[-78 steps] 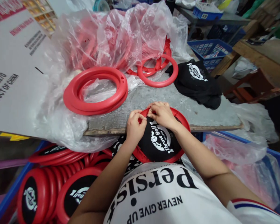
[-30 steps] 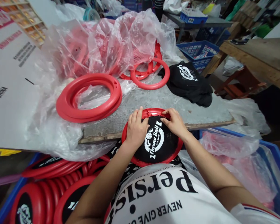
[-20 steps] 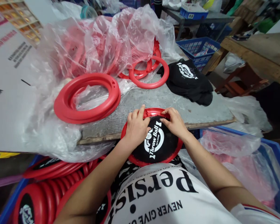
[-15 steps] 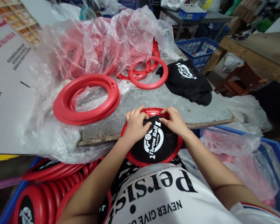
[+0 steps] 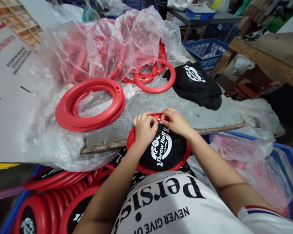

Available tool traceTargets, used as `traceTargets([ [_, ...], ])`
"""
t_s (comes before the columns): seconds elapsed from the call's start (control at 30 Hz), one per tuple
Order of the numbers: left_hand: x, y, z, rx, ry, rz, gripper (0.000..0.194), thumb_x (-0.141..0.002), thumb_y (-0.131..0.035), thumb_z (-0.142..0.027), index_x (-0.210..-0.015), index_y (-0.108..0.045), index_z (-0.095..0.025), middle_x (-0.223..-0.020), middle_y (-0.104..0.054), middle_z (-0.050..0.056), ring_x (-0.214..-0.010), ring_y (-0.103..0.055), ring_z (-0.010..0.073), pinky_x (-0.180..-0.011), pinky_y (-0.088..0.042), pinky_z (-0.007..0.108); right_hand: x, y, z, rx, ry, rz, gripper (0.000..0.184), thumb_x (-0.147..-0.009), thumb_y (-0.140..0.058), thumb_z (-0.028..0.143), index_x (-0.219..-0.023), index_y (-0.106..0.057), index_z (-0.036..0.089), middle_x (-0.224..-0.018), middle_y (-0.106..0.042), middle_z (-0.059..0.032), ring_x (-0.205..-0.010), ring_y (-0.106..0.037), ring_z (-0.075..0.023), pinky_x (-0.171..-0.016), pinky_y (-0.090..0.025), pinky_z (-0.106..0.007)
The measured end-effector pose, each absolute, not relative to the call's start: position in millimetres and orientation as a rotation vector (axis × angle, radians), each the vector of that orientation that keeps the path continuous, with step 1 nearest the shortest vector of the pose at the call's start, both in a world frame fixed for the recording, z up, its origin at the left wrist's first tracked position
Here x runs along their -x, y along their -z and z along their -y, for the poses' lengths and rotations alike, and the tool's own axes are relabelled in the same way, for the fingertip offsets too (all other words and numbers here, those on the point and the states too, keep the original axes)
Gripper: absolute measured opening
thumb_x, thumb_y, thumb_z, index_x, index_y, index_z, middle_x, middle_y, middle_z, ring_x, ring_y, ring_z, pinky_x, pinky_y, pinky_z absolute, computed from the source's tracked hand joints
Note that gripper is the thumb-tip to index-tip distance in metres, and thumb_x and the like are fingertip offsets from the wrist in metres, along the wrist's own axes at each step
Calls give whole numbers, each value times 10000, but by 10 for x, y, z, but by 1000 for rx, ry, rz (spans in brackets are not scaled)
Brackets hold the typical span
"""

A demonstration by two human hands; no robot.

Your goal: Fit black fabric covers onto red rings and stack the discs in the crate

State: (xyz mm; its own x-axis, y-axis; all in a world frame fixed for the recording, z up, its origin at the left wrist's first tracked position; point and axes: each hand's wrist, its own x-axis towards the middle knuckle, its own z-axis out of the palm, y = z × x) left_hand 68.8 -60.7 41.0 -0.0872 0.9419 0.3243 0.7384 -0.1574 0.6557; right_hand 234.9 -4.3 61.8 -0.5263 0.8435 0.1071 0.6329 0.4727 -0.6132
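Note:
A red plastic ring (image 5: pixel 136 155) with a black mesh cloth (image 5: pixel 164 149) printed "Throw Ball" stretched over it rests against the front edge of the grey board (image 5: pixel 161 105). My left hand (image 5: pixel 143 128) and my right hand (image 5: pixel 174 122) meet at the ring's far rim. Both have their fingers curled and pinch the edge of the black cloth there.
A stack of red rings (image 5: pixel 89 104) lies left on clear plastic, and more rings (image 5: pixel 154 76) spill from a plastic bag (image 5: pixel 107 45). A pile of black cloths (image 5: pixel 197 86) lies at the right. Finished discs (image 5: pixel 51 198) fill a blue crate at lower left.
My hands lay spread on the two sides of the ring's top. Now they have come together at the far rim and pinch the cloth edge. The ring has barely moved.

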Motion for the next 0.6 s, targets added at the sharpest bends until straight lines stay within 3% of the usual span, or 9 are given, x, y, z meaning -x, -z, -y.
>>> traceTargets([
  [0.6,-752,-368,593,-1887,-1075,-1965,127,-909,-608,-178,-796,-586,-233,-1197,-713,23,-1160,-604,233,-1028,-372,423,-2295,-562,113,1393,-676,2212,107,-900,-618,181,-827,-550,219,-1073,-684,-60,-1022,-582,-261,-882,-421,-390],
])
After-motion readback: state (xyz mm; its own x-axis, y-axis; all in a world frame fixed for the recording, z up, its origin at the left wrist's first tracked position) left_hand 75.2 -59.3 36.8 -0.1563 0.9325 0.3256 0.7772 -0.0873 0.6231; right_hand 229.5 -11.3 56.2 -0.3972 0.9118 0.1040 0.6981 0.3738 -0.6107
